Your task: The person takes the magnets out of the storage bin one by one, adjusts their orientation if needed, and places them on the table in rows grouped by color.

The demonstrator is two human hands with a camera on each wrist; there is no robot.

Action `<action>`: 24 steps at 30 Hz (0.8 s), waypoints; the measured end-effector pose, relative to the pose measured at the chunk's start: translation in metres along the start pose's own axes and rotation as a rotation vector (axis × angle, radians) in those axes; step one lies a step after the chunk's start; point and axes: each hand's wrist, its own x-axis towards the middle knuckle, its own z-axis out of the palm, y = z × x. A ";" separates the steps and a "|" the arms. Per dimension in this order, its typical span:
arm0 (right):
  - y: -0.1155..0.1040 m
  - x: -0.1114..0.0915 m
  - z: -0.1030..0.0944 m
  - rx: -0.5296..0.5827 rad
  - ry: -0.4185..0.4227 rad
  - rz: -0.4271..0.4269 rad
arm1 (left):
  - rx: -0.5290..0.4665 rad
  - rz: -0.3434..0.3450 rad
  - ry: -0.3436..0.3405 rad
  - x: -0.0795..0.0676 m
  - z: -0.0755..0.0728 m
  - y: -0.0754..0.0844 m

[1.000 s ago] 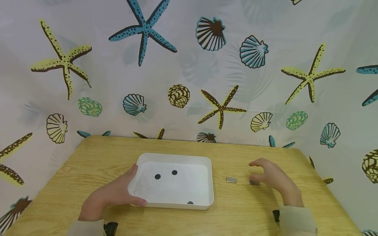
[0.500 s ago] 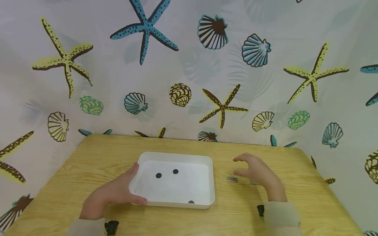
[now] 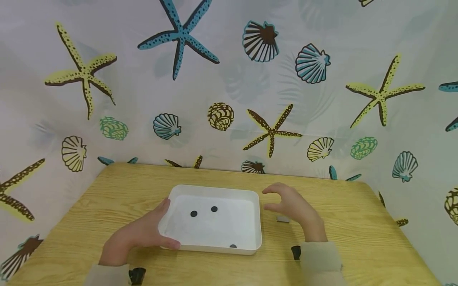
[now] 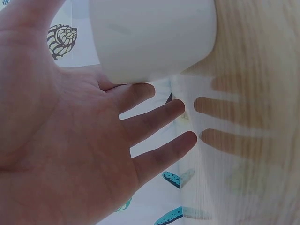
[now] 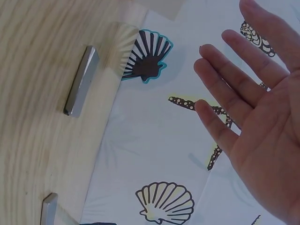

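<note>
A shallow white tray [image 3: 214, 191] lies in the middle of the head view, with three dark round spots on its floor. My left hand [image 3: 137, 231] grips its left end between thumb and forefinger. In the left wrist view the other fingers [image 4: 164, 154] stretch out straight below the tray's corner. Just off the tray's right end, my right hand [image 3: 291, 204] holds nothing, thumb and forefinger spread apart. Under that hand lies a small silver metal bar [image 3: 283, 219]. The right wrist view shows this bar [image 5: 80, 82] and a second bar [image 5: 48, 208], which the right arm hides from the head view.
A wood-grain table [image 3: 136, 178] carries everything. Behind it and at both sides hangs a pale cloth [image 3: 229, 87] printed with starfish and shells. The table's back edge runs along the cloth.
My right hand has moved left from beside the farther bar, over the nearer bar, to the tray's right end, its fingers spread. The left hand and the tray stay in place.
</note>
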 end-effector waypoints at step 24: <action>-0.037 0.015 0.033 -0.039 -0.187 -0.118 | -0.006 0.017 0.003 -0.001 0.000 0.000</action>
